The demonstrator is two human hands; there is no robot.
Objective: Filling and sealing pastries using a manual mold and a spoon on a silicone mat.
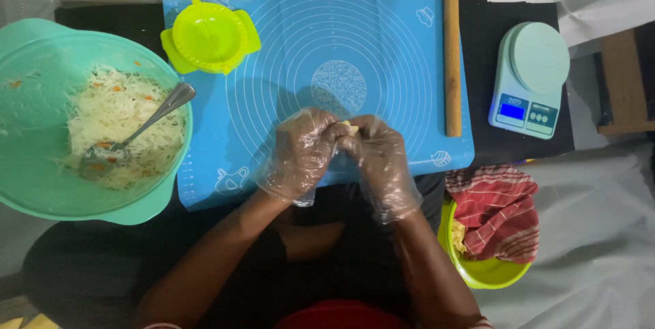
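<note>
both gloved, left hand [300, 155] and right hand [379, 158] pinching a small dough piece [351, 126] together above the blue mat [307, 35], near a rolling pin [452, 63].

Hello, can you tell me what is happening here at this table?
A person wearing clear plastic gloves presses a small piece of dough between the left hand and right hand, above a blue baking mat. On the mat lie a yellow-green dumpling press and a wooden rolling pin. A teal bowl of shredded filling with a spoon stands to the left.
</note>
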